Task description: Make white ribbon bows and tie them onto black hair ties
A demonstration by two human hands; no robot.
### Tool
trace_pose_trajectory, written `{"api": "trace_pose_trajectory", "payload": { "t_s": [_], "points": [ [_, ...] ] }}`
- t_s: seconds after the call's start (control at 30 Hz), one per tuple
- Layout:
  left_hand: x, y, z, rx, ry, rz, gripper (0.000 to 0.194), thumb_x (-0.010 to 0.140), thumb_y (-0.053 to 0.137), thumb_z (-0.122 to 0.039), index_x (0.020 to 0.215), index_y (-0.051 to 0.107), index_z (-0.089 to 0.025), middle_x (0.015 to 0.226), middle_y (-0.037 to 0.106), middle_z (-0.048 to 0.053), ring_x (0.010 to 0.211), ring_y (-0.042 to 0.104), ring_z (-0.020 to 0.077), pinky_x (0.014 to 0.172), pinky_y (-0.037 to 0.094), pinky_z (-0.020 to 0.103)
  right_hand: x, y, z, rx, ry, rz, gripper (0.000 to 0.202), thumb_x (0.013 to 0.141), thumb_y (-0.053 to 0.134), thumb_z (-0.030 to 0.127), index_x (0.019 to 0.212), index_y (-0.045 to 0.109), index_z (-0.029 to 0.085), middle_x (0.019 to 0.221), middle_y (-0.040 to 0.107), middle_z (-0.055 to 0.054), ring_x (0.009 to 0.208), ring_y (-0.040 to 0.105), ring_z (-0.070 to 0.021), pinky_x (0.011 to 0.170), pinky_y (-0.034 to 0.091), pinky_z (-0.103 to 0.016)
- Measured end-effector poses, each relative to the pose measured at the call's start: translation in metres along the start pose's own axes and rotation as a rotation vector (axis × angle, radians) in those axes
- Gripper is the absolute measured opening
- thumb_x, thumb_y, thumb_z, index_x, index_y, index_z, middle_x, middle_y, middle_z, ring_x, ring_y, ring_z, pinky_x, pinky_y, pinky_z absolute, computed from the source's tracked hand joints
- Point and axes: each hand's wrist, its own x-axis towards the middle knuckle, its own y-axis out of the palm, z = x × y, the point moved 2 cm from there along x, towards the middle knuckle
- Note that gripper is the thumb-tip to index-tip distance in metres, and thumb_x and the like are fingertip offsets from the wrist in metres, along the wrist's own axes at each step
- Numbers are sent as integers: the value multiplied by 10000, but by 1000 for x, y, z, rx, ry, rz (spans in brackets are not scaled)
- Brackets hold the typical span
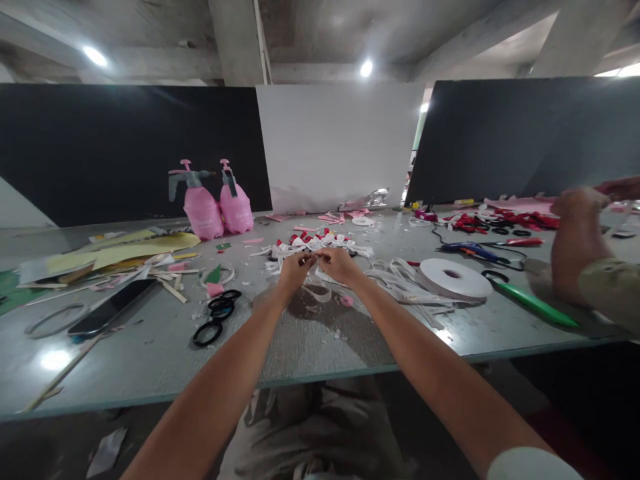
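Note:
My left hand (297, 268) and my right hand (338, 265) meet over the middle of the table, fingertips pinched close together. Between them they hold a white ribbon (319, 293), whose loose end curls down below the fingers. The exact spot they pinch is too small to make out. Just behind my hands lies a pile of small red and white ribbon pieces (327, 239). To the right of my right hand are loose lengths of white ribbon (400, 280) and a large white ribbon spool (440, 283) lying flat.
Black rings (207, 333), a phone (113, 308) and paper scraps (125, 253) lie on the left. Two pink spray bottles (220, 212) stand behind. On the right are a blue glue gun (470, 251), a green-handled tool (537, 303) and another person's arm (575, 247).

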Motion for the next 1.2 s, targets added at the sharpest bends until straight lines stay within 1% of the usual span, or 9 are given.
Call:
{"api": "trace_pose_trajectory", "payload": {
  "t_s": [0.13,0.23,0.33,0.43,0.57,0.77,0.93,1.03,1.2],
  "points": [
    [-1,-1,-3,-73,-6,21,272,779,546,-291,918,724,-139,669,638,4,552,462,97,543,343,213,-1,-1,-3,14,-42,-7,252,893,519,321,915,706,152,744,693,-41,681,594,-137,636,359,-216],
    [0,0,-3,-77,-13,17,277,778,551,-320,891,724,-136,665,638,8,549,461,99,538,348,215,-2,-4,0,-68,-26,-63,260,916,499,355,966,666,163,824,697,-50,743,605,-150,669,363,-226],
    [1,-1,-1,-90,-25,-14,268,772,557,-325,856,727,-137,681,654,17,564,484,106,548,362,218,-3,-5,6,-169,4,-97,232,913,508,345,1018,624,173,922,689,-64,815,611,-163,704,372,-236],
    [0,-1,0,-86,-42,-24,261,776,553,-316,841,730,-136,716,678,29,591,518,115,565,374,219,-3,-4,10,-242,18,-53,200,917,493,302,981,633,175,930,684,-71,848,613,-171,728,377,-241],
    [-2,-3,-3,-7,-41,-30,264,787,561,-325,868,739,-148,756,706,32,632,561,130,593,393,224,-1,-2,11,-291,31,-2,206,911,478,252,961,659,168,922,695,-89,891,623,-188,770,383,-251],
    [-4,-4,-7,109,3,24,243,803,564,-310,880,742,-164,841,728,58,751,633,176,688,441,260,3,6,7,-319,49,118,236,889,486,233,961,694,148,934,715,-122,905,647,-213,779,402,-263],
    [-5,-2,-5,139,27,66,239,811,544,-256,912,738,-160,858,726,72,777,645,190,719,453,276,5,10,5,-311,83,129,246,868,497,234,963,701,133,928,720,-136,901,654,-215,758,405,-257],
    [-5,-1,-2,132,37,80,251,821,535,-265,928,732,-154,878,726,75,798,647,193,716,448,272,3,9,4,-271,77,112,239,842,522,228,962,712,147,918,725,-122,895,654,-209,739,399,-247],
    [-3,-2,4,163,12,43,258,824,547,-296,938,728,-153,839,720,59,700,605,150,651,420,239,1,5,2,-167,50,67,264,835,516,217,979,726,150,861,731,-87,797,650,-178,687,385,-235]
  ]
}}
